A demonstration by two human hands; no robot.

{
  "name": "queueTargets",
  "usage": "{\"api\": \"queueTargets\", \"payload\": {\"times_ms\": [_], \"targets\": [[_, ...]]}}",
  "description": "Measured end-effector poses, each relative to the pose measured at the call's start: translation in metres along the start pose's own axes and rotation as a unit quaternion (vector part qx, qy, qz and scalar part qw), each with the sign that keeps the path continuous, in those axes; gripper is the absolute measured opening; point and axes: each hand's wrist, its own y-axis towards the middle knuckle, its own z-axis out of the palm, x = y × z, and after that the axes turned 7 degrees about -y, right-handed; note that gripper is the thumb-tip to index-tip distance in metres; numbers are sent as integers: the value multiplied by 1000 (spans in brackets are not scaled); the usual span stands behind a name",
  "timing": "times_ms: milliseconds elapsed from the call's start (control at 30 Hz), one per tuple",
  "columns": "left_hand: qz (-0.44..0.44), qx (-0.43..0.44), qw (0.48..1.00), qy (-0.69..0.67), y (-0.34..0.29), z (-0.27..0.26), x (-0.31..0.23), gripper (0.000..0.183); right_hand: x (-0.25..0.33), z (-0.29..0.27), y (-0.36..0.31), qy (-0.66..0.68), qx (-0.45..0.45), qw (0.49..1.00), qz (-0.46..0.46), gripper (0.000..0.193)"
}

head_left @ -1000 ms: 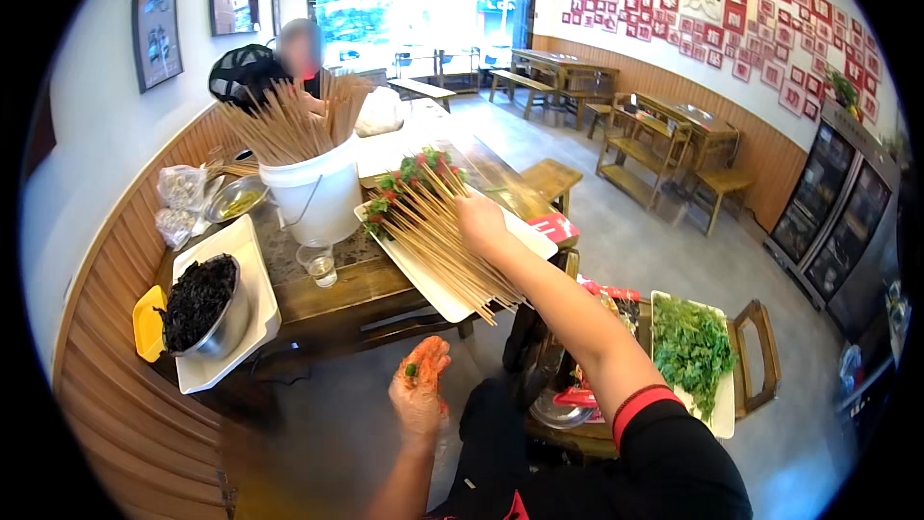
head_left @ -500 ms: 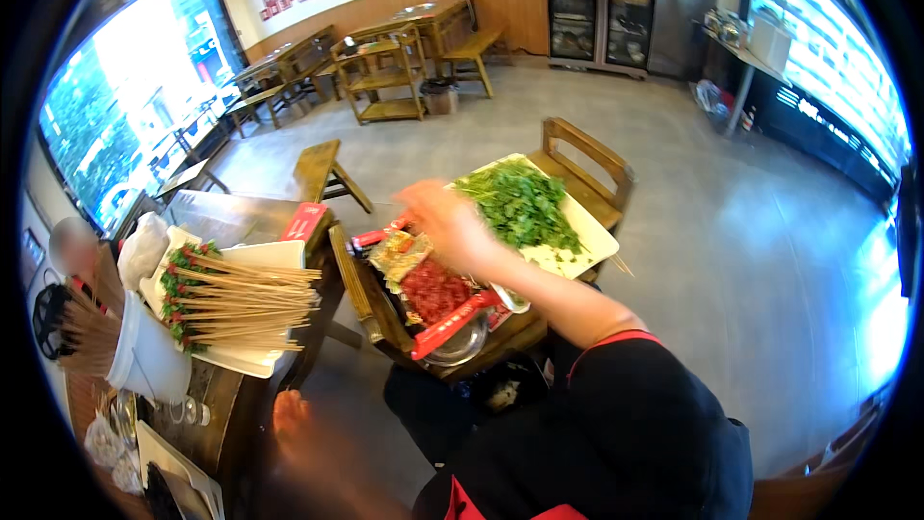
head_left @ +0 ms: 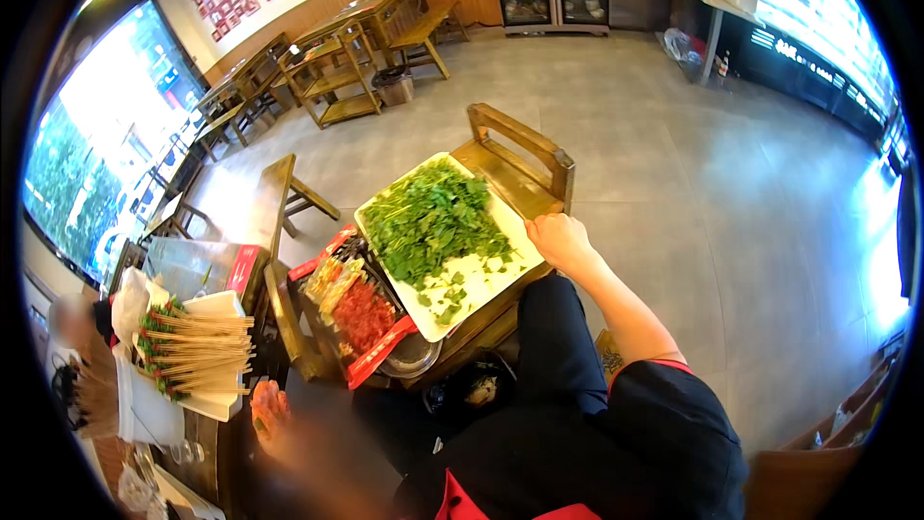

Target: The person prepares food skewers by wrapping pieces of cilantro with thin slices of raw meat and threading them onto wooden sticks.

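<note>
My right hand [head_left: 560, 241] is closed at the right edge of a white rectangular tray [head_left: 441, 329]. What its curled fingers hold is hidden. On the tray lies a heap of leafy green herbs [head_left: 433, 217], with loose leaves at the near end. My left hand [head_left: 271, 409], stained orange and partly blurred, hangs low at the left with its fingers drawn together; what is in them cannot be made out. Between the hands, a container holds red chopped meat [head_left: 364, 316] and yellowish pieces [head_left: 332, 281] beside a red strip [head_left: 381, 353].
At the left, bamboo skewers with green and red food [head_left: 197, 347] lie on another white tray [head_left: 226, 306], beside a white bucket [head_left: 152, 409] of sticks. A wooden chair [head_left: 520, 149] stands behind the herbs. A stool [head_left: 279, 197] is farther left. A person [head_left: 72, 327] sits at the left edge.
My right hand has moved from above the meat and herbs to the tray's right edge. The scene has shifted left in view. My left hand stays low at the left.
</note>
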Motion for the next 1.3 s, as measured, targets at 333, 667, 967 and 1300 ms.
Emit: {"api": "queueTargets", "payload": {"times_ms": [333, 667, 967, 1300], "targets": [[-21, 49, 997, 48, 21, 26, 14, 37, -62, 31, -22, 562, 308, 750, 160, 26], [-38, 15, 998, 44, 15, 48, 18, 31, -81, 28, 11, 463, 156, 863, 130, 20], [-49, 53, 997, 27, -4, 93, 17, 27, -76, 32, 24, 338, 205, 911, 115, 33], [-106, 119, 987, 23, -1, 101, 37, 25, 12, 2, 38, 210, -56, 959, -184, 19]]}}
